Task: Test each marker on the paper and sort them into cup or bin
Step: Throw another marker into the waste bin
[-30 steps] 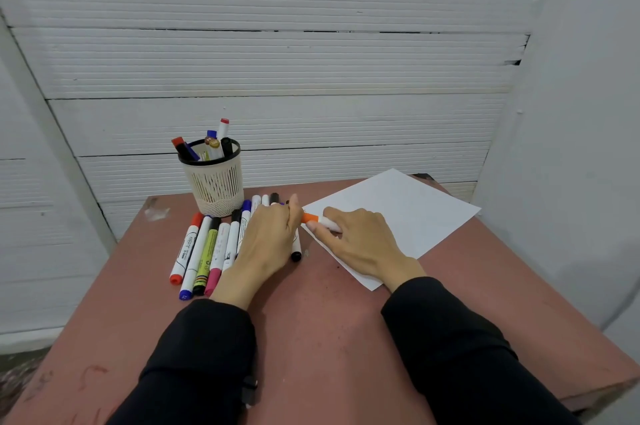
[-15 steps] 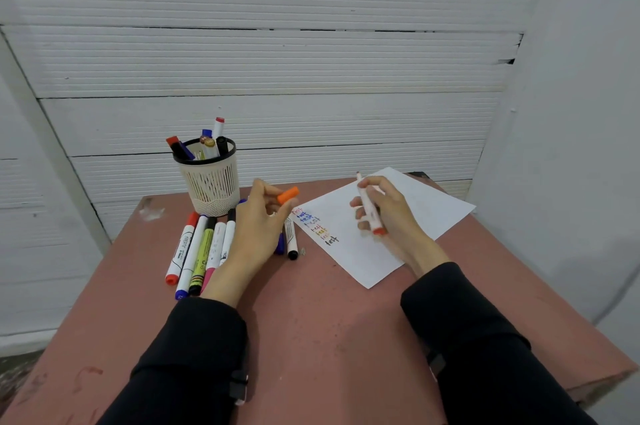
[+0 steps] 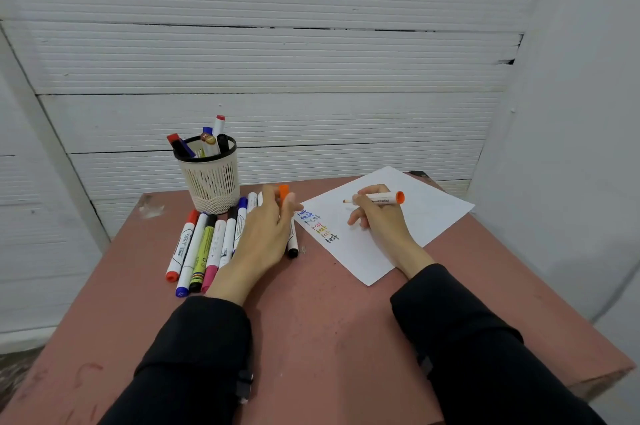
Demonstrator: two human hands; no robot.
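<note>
My right hand (image 3: 379, 220) grips an uncapped white marker with an orange end (image 3: 381, 198), held level above the white paper (image 3: 415, 220), tip pointing left. My left hand (image 3: 266, 230) pinches the orange cap (image 3: 283, 192) above the row of markers. The paper carries several small coloured "test" words (image 3: 317, 225) near its left edge. A row of capped markers (image 3: 202, 248) lies on the table left of my left hand. A black-tipped marker (image 3: 293, 246) lies just to its right. A white mesh cup (image 3: 210, 178) holds several markers.
The reddish table (image 3: 311, 320) stands against a white panelled wall, with a white wall close on the right. The table's edges fall off at left and right. No bin shows in this view.
The cap came off the orange marker; my left hand keeps the cap. My right hand swung the marker from upright to level over the paper, tip now pointing left.
</note>
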